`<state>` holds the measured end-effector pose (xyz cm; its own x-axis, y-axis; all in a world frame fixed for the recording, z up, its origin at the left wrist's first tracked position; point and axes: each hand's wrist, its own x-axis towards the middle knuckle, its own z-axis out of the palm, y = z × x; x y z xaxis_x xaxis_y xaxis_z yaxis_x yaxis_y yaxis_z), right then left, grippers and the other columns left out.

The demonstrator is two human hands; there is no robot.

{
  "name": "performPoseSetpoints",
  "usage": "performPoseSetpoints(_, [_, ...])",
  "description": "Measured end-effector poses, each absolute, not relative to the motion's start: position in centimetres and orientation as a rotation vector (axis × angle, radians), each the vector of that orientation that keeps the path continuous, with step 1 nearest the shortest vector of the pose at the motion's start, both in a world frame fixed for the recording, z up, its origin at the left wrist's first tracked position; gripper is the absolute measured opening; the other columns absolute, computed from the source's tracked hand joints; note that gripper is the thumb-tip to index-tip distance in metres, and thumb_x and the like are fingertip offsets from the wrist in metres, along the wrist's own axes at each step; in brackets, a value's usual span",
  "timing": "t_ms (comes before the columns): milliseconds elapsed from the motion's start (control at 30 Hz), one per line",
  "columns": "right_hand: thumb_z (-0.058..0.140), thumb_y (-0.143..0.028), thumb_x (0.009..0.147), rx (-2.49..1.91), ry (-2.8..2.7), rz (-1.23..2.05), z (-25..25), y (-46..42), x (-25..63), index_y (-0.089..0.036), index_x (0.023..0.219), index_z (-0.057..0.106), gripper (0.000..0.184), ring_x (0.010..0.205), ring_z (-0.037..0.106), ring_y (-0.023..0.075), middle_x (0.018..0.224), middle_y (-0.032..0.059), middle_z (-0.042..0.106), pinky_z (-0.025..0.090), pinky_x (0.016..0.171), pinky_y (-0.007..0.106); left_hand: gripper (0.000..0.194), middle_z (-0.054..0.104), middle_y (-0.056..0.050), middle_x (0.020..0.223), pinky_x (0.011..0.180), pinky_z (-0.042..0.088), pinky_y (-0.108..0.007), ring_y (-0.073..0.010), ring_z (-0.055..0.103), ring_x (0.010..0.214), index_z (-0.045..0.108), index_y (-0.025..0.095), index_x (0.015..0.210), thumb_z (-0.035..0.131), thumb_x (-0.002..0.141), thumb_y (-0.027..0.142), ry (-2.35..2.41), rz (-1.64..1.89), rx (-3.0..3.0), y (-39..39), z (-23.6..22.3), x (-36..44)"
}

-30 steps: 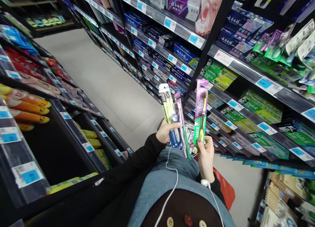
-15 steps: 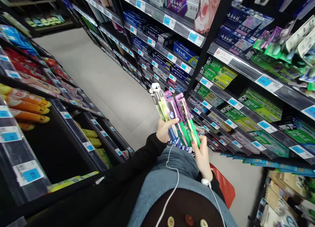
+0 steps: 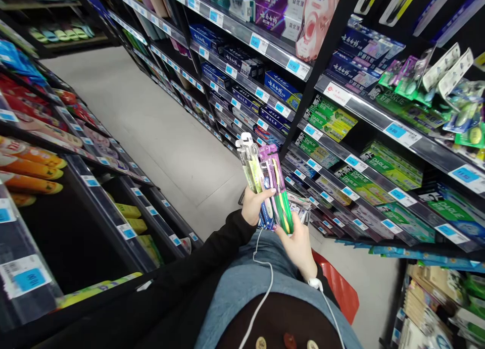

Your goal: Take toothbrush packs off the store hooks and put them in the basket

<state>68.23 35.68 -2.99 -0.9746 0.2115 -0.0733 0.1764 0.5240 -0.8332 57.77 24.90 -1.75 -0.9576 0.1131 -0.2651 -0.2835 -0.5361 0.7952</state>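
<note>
In front of my lap, several packaged toothbrushes (image 3: pixel 251 168) are gathered in a fan. My left hand (image 3: pixel 253 203) is closed round the lower left of the bunch, its thumb lying across the front of the packs. The left packs are clear and yellow-green, with a blue lower end on one beside them. My right hand (image 3: pixel 297 240) pinches the bottom of the purple-and-green packs (image 3: pixel 282 197) on the right side, thumb in front. Those packs overlap the rest of the bunch. The fingers behind the packs are hidden.
Shelves of toothpaste boxes (image 3: pixel 359 190) with blue-and-white price tags rise ahead and to the right. Loose hanging packs (image 3: pixel 447 81) stick out at upper right. More shelving (image 3: pixel 91 202) stands at left, along the grey floor aisle (image 3: pixel 151 121). Something red (image 3: pixel 337 283) is beside my right arm.
My right hand has moved left and slightly down, bringing the purple-and-green packs against the others and closing the gap between them. My left hand keeps its hold. The view has shifted slightly.
</note>
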Motion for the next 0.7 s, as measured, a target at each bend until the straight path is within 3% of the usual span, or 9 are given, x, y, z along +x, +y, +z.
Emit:
performPoseSetpoints(200, [0.053, -0.043, 0.086, -0.381, -2.638, 1.517, -3.7, 35.0, 68.1, -0.021, 0.109, 0.050, 0.032, 0.065, 0.055, 0.0169, 0.077, 0.0001, 0.062, 0.042, 0.062, 0.028, 0.033, 0.071, -0.002, 0.080, 0.076, 0.052, -0.033, -0.0202, 0.066, 0.076, 0.067, 0.015, 0.083, 0.077, 0.052, 0.014, 1.390, 2.492, -0.121, 25.0, -1.6, 58.0])
performPoseSetpoints(367, [0.038, -0.042, 0.093, -0.415, -2.490, 1.553, -4.3, 35.1, 68.4, -0.021, 0.098, 0.051, 0.025, 0.064, 0.052, 0.0171, 0.074, 0.0007, 0.058, 0.040, 0.060, 0.028, 0.035, 0.070, -0.002, 0.080, 0.075, 0.052, -0.034, -0.0203, 0.066, 0.075, 0.065, 0.015, 0.084, 0.077, 0.051, 0.013, 1.440, 2.469, -0.148, 24.7, -2.0, 57.6])
performPoseSetpoints(700, [0.042, -0.041, 0.092, -0.436, -2.488, 1.544, -4.7, 35.5, 68.0, -0.021, 0.096, 0.051, 0.023, 0.068, 0.054, 0.0181, 0.077, 0.0023, 0.059, 0.041, 0.064, 0.030, 0.045, 0.069, -0.002, 0.084, 0.077, 0.050, -0.034, -0.0201, 0.065, 0.078, 0.061, 0.015, 0.090, 0.078, 0.049, 0.011, 1.498, 2.438, -0.160, 24.9, -2.8, 57.3])
